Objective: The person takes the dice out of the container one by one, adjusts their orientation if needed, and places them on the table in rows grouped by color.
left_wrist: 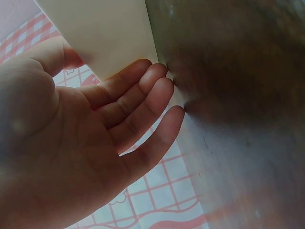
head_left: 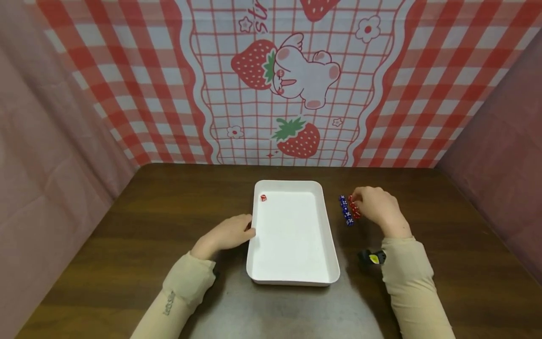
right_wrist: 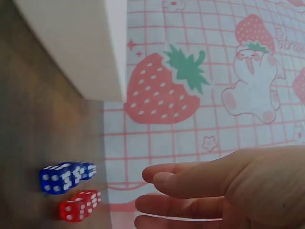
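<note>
A white rectangular tray point(head_left: 292, 283) lies in the middle of the table in the head view, with one red die point(head_left: 263, 197) in its far left corner. My left hand point(head_left: 226, 233) rests at the tray's left wall, its fingers loosely extended in the left wrist view and the fingertips low beside the tray. To the right of the tray stand a row of blue dice point(head_left: 346, 210) and a row of red dice point(head_left: 356, 214), side by side. Close by the red row is my right hand point(head_left: 378, 207). Its relaxed fingers hold nothing visible in the right wrist view.
The dark wooden table point(head_left: 178, 197) ends at a hanging cloth point(head_left: 296, 70) with strawberry and check prints. Pink drapes point(head_left: 51, 155) flank the sides. A black strap device with a yellow mark point(head_left: 374, 258) shows at the right wrist.
</note>
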Available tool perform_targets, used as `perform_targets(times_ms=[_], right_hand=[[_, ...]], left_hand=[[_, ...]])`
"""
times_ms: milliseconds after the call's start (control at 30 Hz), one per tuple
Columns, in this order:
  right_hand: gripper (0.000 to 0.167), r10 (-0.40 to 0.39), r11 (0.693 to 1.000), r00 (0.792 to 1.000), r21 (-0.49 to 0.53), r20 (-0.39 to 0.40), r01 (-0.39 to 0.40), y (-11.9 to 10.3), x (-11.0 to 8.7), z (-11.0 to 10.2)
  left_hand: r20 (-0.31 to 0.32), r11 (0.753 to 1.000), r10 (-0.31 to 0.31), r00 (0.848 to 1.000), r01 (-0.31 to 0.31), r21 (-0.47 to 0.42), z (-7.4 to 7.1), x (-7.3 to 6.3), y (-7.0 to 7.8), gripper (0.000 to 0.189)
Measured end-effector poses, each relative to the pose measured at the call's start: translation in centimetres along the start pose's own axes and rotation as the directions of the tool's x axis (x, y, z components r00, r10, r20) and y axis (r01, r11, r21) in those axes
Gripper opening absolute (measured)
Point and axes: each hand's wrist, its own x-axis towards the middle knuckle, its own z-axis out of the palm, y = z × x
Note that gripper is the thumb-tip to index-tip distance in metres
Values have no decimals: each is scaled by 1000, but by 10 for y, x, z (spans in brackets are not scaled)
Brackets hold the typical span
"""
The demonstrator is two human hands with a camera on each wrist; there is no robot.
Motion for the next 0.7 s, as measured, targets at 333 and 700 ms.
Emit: perform_targets(times_ms=[333,700], right_hand=[[17,-47,999,994,5,-97,47,-18,-2,-12],[19,-101,994,987,34,-126,106,-52,12,-20]], left_hand=[[8,1000,16,1000,-16,-9,0,0,2,12],[2,1000,9,1000,-9,-7,-1,-1,2,12]])
